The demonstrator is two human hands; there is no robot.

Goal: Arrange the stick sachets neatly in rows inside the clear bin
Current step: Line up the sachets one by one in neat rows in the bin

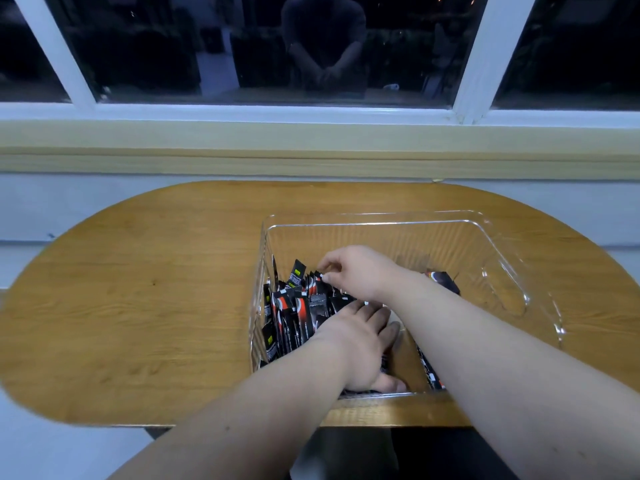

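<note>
Inside the clear rectangular plastic bin (450, 237), on the oval wooden desk (156, 289), both hands work. Right hand (356, 271): its grip is narrow, pinching the top edge of one black-and-red stick sachet (320, 284). Just below that grip, the left hand (360, 344) lies flat with fingers spread, pressing against the leaning black sachets (294, 317) (packed toward the bin's left wall).

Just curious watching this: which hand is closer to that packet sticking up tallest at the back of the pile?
The right hand: its fingertips are just right of the tall packet. The left hand lies flat nearer the person, against the packed rows in the bin.
</note>
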